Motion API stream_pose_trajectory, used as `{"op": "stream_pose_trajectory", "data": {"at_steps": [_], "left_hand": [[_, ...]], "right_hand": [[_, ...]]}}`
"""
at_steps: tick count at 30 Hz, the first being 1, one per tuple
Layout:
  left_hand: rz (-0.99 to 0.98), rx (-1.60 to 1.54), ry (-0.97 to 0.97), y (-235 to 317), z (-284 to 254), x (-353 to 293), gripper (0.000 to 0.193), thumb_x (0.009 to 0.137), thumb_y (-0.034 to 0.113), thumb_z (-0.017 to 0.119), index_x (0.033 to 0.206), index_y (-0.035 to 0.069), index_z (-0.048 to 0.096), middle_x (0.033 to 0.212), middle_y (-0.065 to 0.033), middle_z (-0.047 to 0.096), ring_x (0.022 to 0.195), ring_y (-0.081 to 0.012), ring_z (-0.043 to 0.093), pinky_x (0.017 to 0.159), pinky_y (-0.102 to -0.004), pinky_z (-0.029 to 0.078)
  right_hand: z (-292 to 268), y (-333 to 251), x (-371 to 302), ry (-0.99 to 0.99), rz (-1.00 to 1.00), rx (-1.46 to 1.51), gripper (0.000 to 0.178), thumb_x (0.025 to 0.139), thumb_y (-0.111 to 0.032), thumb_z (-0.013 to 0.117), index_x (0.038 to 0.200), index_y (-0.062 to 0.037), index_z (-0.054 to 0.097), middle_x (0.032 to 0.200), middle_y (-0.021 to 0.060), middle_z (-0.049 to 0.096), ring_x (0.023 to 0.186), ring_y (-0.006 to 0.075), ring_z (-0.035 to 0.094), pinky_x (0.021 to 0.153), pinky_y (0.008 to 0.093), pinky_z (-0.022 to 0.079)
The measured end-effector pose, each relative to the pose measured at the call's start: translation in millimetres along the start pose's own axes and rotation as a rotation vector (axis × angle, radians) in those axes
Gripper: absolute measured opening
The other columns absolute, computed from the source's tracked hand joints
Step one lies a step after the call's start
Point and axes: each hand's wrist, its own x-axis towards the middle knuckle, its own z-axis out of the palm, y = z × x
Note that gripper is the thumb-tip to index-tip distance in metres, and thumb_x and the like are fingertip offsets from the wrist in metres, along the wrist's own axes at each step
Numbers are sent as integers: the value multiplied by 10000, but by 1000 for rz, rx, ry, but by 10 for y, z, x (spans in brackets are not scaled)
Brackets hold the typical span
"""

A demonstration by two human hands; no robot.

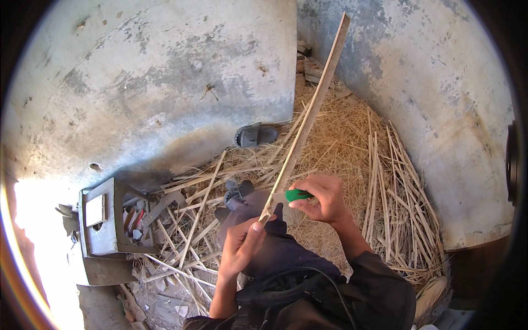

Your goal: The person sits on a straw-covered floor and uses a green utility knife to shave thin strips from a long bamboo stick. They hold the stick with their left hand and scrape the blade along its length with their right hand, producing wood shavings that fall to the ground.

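Observation:
My left hand (pixel 241 246) is closed round the near end of a long, pale split bamboo strip (pixel 309 118). The strip slants away from me, up and to the right, its far end in front of the wall. In my right hand (pixel 325 199) is a knife (pixel 297 194) with a green handle, most of the grip hidden by my fingers. Its short blade points left and meets the strip just beyond my left hand. The strip passes above my dark-trousered legs.
Many thin strips (pixel 404 206) lie on the right, and shavings (pixel 335 137) cover the floor. A dark sandal (pixel 256 135) is by the far wall (pixel 181 60). At left stands a wooden box (pixel 102 242) with scraps inside. Another wall (pixel 434 99) rises at right.

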Motion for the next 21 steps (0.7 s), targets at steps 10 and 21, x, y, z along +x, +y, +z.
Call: {"op": "stream_pose_trajectory", "data": {"at_steps": [10,21], "left_hand": [[66,241,36,36,18,8,504,1214,399,372,1214,3,683,750,33,466,643,-61,410,581,-263,342],[154,386,67,26,70,61,400,1216,308,362,1110,12,609,708,-18,479,618,-111,435,595,-315,375]], "right_hand": [[43,-103,25,-17,-29,-76,364,884,-471,864,959,-121,798,752,1,720,623,214,700,560,353,516],[70,41,2,50,-72,-181,374,864,-536,855,934,-170,811,666,-33,642,542,190,621,514,348,451]]}}
